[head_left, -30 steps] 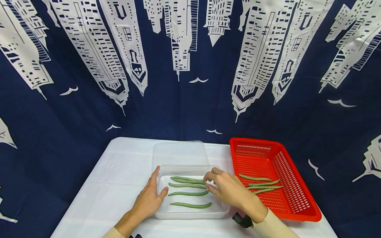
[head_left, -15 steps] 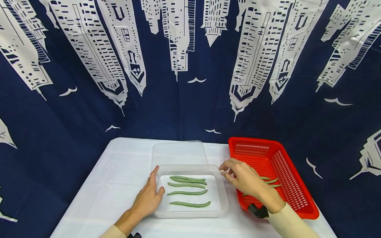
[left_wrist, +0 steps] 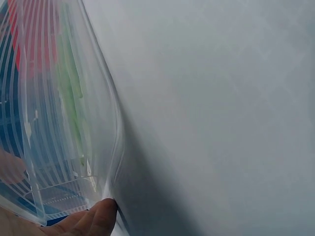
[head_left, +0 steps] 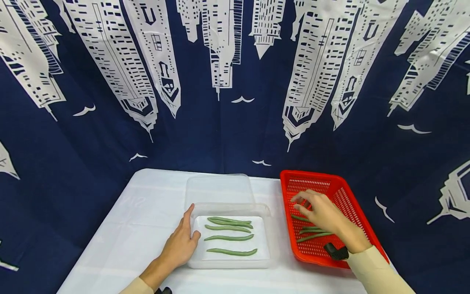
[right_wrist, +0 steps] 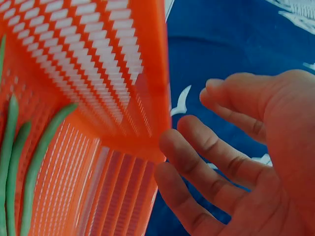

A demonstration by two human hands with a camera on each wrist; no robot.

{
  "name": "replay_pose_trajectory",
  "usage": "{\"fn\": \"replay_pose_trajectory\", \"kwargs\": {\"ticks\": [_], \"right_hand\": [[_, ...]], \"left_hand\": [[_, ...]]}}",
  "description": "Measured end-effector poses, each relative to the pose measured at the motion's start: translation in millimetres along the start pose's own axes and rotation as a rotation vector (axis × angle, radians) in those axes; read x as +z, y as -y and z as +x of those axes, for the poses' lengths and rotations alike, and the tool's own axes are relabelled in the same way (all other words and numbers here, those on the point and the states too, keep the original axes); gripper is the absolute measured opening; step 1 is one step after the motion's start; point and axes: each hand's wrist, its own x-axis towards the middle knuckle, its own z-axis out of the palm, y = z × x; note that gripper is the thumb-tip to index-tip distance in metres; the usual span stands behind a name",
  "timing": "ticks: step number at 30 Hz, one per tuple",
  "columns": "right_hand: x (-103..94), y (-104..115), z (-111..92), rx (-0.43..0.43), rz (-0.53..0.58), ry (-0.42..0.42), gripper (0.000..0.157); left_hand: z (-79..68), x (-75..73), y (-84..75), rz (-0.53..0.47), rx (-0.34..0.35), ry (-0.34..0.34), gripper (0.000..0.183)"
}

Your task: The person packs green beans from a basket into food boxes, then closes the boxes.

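Right hand [head_left: 321, 211]: empty, fingers parted above red plastic basket [head_left: 312, 173] | long green beans [head_left: 312, 237] laid there and in clear rectangular plastic container [head_left: 227, 264], touched by left hand [head_left: 180, 245], fingers uncurled | one bean best pinched mid-length

No word, brand, label or number can be read in any view; the nearest thing to a character is a dark U-like mark [head_left: 149, 20] printed on one white building [head_left: 167, 49] of the navy backdrop cloth [head_left: 205, 134], repeated on a matching building farther right; a faint mark [head_left: 138, 200] towards the left of the white table cover [head_left: 103, 253] is too pale to make out as lettering.
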Motion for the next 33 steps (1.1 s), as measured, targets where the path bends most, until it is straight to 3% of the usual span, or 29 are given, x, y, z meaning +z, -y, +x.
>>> {"fn": "replay_pose_trajectory", "kwargs": {"ticks": [5, 17, 27, 33], "right_hand": [[-1.3, -21, 2, -0.006, 0.009, 0.061, 0.023], [5.8, -66, -2, 0.068, 0.047, 0.272, 0.021], [14.4, -88, -4, 0.098, 0.129, 0.329, 0.023], [19.6, -94, -1, 0.106, 0.112, 0.33, 0.023]], "left_hand": [[-0.3, -3.1, -2.0, 0.004, 0.008, -0.004, 0.089], [-1.4, 1.1, 0.8, 0.002, -0.001, -0.002, 0.087], [-2.5, 3.1, 1.6, 0.005, 0.002, 0.0, 0.087], [-1.5, 1.7, 1.2, 0.009, 0.012, -0.005, 0.087]]}}
